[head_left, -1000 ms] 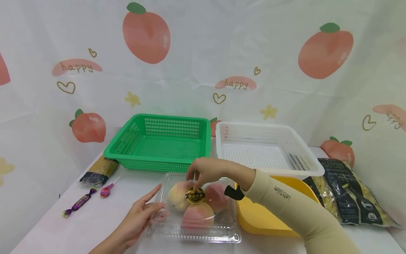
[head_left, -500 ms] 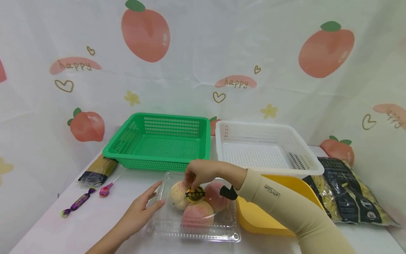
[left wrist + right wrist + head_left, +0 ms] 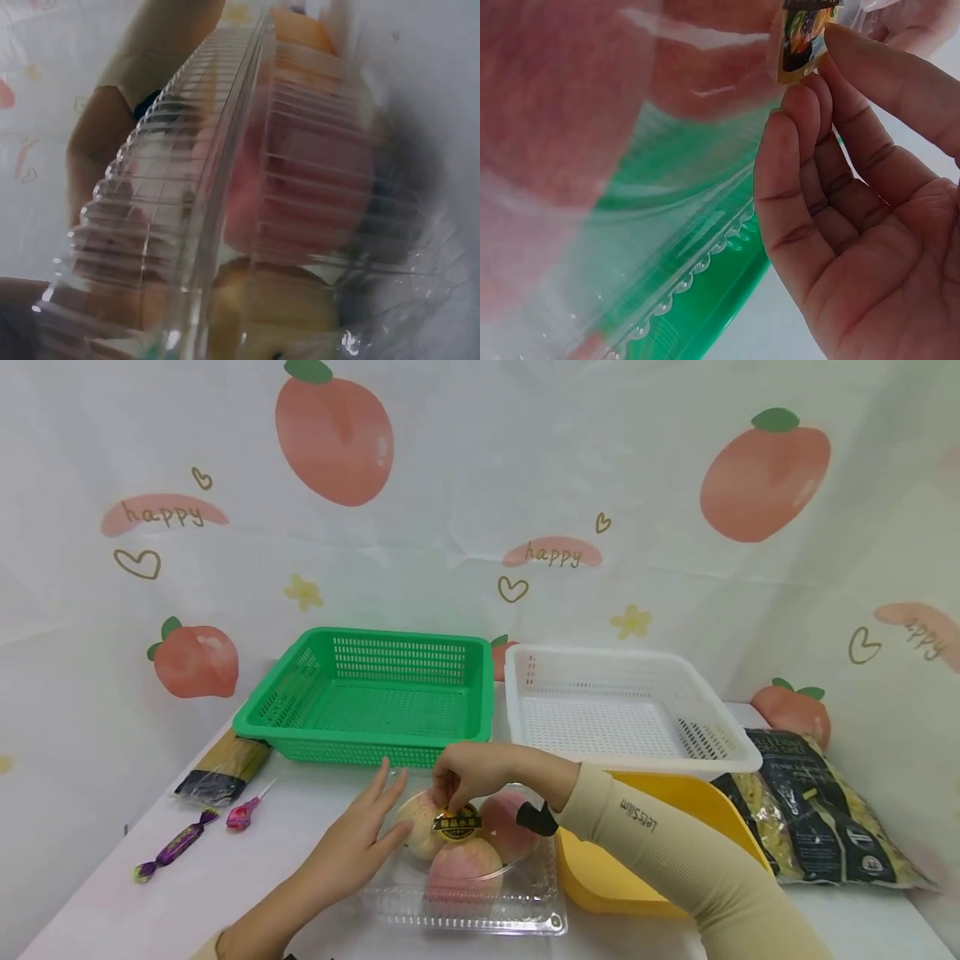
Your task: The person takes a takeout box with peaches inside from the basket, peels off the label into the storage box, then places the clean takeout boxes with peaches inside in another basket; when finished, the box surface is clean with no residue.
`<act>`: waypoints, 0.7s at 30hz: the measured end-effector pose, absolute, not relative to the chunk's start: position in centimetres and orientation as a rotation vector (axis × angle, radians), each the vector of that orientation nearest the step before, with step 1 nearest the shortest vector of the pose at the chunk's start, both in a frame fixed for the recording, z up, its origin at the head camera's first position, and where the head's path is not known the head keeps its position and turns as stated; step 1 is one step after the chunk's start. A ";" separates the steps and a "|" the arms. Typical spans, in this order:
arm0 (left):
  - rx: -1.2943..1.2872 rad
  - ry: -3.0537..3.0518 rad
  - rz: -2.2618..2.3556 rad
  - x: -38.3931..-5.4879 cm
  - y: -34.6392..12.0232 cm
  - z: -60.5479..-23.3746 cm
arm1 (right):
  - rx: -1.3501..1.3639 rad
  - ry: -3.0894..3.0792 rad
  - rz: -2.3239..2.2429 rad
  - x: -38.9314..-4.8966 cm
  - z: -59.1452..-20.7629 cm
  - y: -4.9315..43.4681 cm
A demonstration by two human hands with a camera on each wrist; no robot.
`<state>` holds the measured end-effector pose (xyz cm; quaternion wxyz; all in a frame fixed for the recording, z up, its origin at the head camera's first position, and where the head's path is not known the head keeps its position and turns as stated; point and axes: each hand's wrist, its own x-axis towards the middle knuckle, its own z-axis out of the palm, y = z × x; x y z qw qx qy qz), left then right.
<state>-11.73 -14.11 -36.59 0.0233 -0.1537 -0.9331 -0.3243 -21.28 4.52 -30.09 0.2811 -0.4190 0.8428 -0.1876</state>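
A clear plastic clamshell box (image 3: 525, 893) with 3 peaches (image 3: 463, 870) inside stands in front in the head view. On its lid is a round black-and-gold sticker (image 3: 459, 827). My right hand (image 3: 476, 774) reaches over the lid and pinches the sticker's edge between thumb and fingertips; the right wrist view shows that edge of the sticker (image 3: 801, 41) standing up from the plastic. At the box's left side, my left hand (image 3: 358, 839) lies with its fingers spread and straight over the lid's edge. The left wrist view looks along the ridged box wall (image 3: 131, 195), blurred.
Behind the box stand a green basket (image 3: 390, 706) and a white basket (image 3: 600, 722). A yellow bin (image 3: 622, 893) is close on the right, beside a pasta bag (image 3: 825, 827). At the left lie a wrapped candy (image 3: 176, 846), a lollipop (image 3: 243, 814) and a brown-and-black packet (image 3: 225, 764).
My left hand has moved up and right, further over the box's left edge. My right fingers have closed in on the sticker's edge. The head view has shifted slightly.
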 end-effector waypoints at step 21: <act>-0.527 -2.854 -0.807 -13.0 -13.2 -37.4 | -1.138 2.210 -0.538 -21.5 -30.3 4.4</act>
